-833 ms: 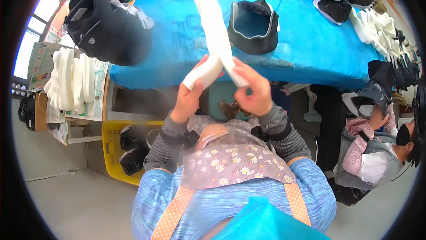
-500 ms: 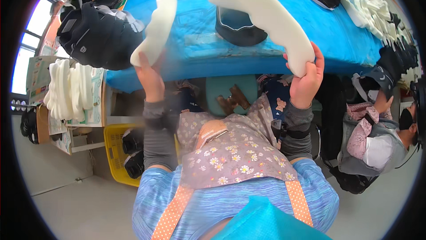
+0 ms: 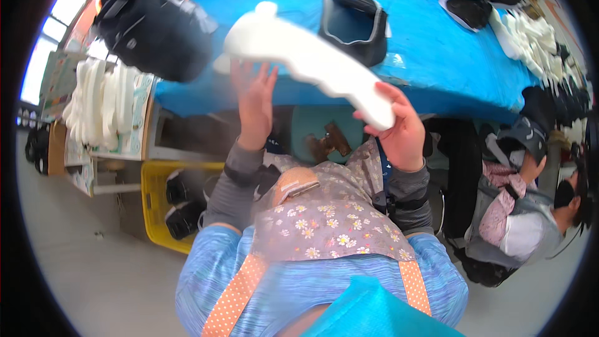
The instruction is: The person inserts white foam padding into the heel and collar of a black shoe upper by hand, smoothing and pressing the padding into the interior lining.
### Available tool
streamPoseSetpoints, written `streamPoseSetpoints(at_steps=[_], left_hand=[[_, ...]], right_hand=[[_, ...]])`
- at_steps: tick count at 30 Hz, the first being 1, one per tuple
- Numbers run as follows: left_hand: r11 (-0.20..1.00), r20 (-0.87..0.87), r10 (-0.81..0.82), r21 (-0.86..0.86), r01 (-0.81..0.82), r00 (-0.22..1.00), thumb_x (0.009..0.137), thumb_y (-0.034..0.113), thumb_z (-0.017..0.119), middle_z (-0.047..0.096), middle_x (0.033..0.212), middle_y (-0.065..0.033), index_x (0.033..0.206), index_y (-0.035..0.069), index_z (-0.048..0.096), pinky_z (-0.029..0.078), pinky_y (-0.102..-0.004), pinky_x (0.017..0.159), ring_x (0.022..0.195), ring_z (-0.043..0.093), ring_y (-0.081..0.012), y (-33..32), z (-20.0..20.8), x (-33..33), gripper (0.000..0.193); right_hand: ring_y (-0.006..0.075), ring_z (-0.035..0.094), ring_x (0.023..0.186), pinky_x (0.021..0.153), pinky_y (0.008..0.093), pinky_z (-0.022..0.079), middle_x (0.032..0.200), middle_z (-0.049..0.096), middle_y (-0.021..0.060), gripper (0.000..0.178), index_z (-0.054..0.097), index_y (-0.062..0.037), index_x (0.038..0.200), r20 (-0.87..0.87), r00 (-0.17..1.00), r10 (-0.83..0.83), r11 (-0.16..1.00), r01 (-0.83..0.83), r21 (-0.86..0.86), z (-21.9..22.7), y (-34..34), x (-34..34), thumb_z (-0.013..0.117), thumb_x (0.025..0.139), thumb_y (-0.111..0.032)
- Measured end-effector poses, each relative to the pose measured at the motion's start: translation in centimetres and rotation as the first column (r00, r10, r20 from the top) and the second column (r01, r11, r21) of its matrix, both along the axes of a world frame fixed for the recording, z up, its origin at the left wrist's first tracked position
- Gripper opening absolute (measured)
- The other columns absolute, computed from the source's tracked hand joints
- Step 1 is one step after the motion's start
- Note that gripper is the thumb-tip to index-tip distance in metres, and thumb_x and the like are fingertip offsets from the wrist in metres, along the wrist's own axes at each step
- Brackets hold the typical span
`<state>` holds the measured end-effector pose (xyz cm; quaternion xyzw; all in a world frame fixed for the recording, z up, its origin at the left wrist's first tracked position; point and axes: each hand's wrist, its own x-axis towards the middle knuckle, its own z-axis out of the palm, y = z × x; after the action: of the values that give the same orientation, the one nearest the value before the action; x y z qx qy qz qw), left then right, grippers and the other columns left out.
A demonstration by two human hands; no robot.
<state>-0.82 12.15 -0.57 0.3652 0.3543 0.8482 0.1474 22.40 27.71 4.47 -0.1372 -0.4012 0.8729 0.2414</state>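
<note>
My right hand (image 3: 402, 128) grips the near end of a long curved white foam piece (image 3: 312, 56) with a wavy edge, thumb and fingers on either side. The piece slants up to the left over the blue-covered table. Behind its far end shows part of a second white foam piece (image 3: 267, 9), mostly hidden. My left hand (image 3: 253, 100) is raised below that end, blurred by motion. Its thumb side closes at the second piece's lower end, while its other fingers point upward. Beyond the foam, a black shoe-like fabric piece with a blue lining (image 3: 352, 19) stands on the table.
A blue cover (image 3: 449, 81) spans the table. Black shoes lie on it at far left (image 3: 153, 31) and far right (image 3: 468, 9). White foam pieces stand at left (image 3: 100, 103). A yellow crate (image 3: 153, 212) holds black shoes. A co-worker (image 3: 518, 212) sits at right.
The two foam pieces, held apart before, now overlap. My left hand has moved right and its piece has passed behind the other. The right hand's piece has come lower and tilted flatter.
</note>
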Motion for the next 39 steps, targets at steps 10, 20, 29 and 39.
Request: streamPoseSetpoints(at_steps=[10,20,29,39], left_hand=[[0.950,0.051,0.233,-0.225,-0.216,0.971,0.096,0.005,0.045,0.046,0.140,-0.0141,0.156,0.009,0.015,0.041,-0.0394,0.107,0.121,0.055,-0.0271,0.2,5.4,1.2,0.067],[0.765,0.112,-0.512,-0.391,0.511,0.852,0.103,0.050,0.041,0.035,0.153,-0.0124,0.155,-0.001,0.018,0.029,-0.0322,0.113,0.135,0.040,-0.0207,0.9,6.5,5.4,0.076],[0.729,0.121,-0.550,-0.413,0.546,0.826,0.106,0.042,0.040,0.036,0.153,-0.0132,0.155,0.001,0.021,0.028,-0.0327,0.113,0.138,0.037,-0.0210,0.6,5.6,5.9,0.067],[0.721,0.050,-0.551,-0.474,0.505,0.833,0.106,0.039,0.040,0.033,0.155,-0.0143,0.154,0.001,0.025,0.028,-0.0338,0.114,0.139,0.036,-0.0217,-0.9,5.1,6.3,0.063]], right_hand=[[0.0284,0.056,0.117,0.098,0.0382,0.046,0.140,0.045,0.0172,0.054,0.061,-0.0078,0.127,-0.030,0.972,-0.234,0.249,0.090,0.964,-0.6,-1.5,-1.2,0.078,0.076,-0.001],[0.0212,0.053,0.100,0.091,0.0338,0.042,0.113,0.052,0.0115,0.041,0.044,-0.0013,0.126,-0.119,0.988,-0.097,0.497,0.151,0.854,0.5,-1.1,-2.7,0.061,0.097,-0.024],[0.0230,0.052,0.101,0.091,0.0347,0.041,0.111,0.052,0.0119,0.037,0.047,-0.0028,0.120,-0.142,0.990,-0.001,0.540,0.120,0.833,-0.9,-1.2,-3.7,0.066,0.092,-0.017],[0.0230,0.052,0.104,0.092,0.0364,0.042,0.112,0.052,0.0131,0.042,0.047,-0.0030,0.120,-0.089,0.992,-0.084,0.545,0.121,0.829,-1.6,-3.0,-3.1,0.070,0.088,-0.016]])
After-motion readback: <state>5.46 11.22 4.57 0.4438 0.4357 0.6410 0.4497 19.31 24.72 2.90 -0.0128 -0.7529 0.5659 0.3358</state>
